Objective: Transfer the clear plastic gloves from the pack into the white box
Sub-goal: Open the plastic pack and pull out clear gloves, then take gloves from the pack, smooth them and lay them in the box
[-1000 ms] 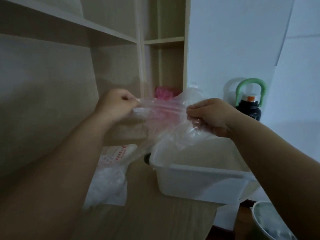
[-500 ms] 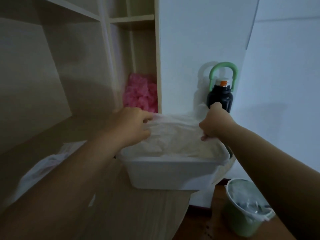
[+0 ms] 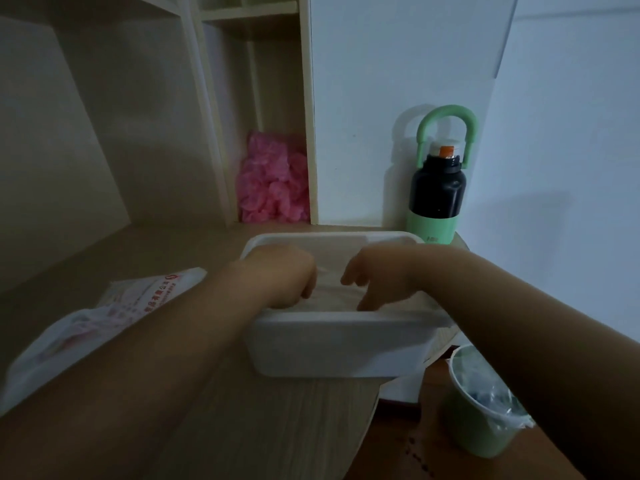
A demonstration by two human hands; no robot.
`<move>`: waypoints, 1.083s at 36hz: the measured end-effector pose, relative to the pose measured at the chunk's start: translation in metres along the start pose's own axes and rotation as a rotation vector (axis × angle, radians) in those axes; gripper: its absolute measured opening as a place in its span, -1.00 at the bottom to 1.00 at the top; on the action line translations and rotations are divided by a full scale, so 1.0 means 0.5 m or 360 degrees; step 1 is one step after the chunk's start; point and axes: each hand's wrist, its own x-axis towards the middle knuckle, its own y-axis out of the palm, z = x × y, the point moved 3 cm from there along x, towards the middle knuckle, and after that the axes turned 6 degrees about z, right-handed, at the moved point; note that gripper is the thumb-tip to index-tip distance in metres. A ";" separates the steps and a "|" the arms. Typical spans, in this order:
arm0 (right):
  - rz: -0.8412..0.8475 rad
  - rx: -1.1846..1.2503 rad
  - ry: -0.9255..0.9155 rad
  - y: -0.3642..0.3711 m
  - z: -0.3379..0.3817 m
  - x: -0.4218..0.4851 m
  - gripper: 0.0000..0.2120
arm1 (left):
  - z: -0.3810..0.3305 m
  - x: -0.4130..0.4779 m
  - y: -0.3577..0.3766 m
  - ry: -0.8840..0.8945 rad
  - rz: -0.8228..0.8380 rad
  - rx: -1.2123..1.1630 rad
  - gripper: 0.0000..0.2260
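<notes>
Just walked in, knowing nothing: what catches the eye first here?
The left hand and right hand dip into a white box on the wooden desk. Behind it, a bright pink crumpled heap fills a shelf nook, and a black-and-green bottle stands against the wall at right.

The white box (image 3: 339,344) is smooth, matt moulded plastic; the clear gloves (image 3: 329,296) in it are thin, wrinkled, translucent plastic film. The pack (image 3: 104,313) is soft, crinkled plastic film with red print, and the surface (image 3: 242,427) is matt, pale wood-grain board. The bottle (image 3: 434,192) has a smooth satin finish; the pink bundle (image 3: 273,181) looks like crumpled film.
</notes>
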 end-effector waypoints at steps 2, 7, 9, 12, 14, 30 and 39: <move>0.0227 -0.0045 0.0070 0.016 -0.005 0.018 -0.38 | -0.010 0.012 0.005 -0.0006 0.0076 0.0284 -0.75; 0.0459 -0.0223 0.0171 0.041 -0.012 0.033 -0.48 | -0.010 0.016 0.008 -0.0037 0.0291 0.0533 -0.80; 0.0434 -0.0141 0.0179 0.039 -0.012 0.035 -0.48 | -0.001 0.007 0.003 0.0015 0.0310 0.0322 -0.75; 0.0230 0.0254 0.0200 0.026 -0.013 0.034 -0.43 | 0.028 -0.011 -0.019 0.0028 0.0066 -0.0160 -0.70; -0.0045 0.0360 0.0173 0.010 -0.012 0.029 -0.45 | 0.058 -0.027 -0.040 0.0010 -0.0323 -0.0363 -0.77; -0.0978 0.0652 -0.0195 -0.037 0.119 -0.045 -0.69 | 0.137 -0.196 -0.022 -0.0094 -0.1053 -0.1424 -0.83; -0.1309 0.0889 -0.0808 0.007 0.367 -0.049 -0.75 | 0.232 -0.372 0.123 -0.0583 -0.1359 -0.1383 -0.81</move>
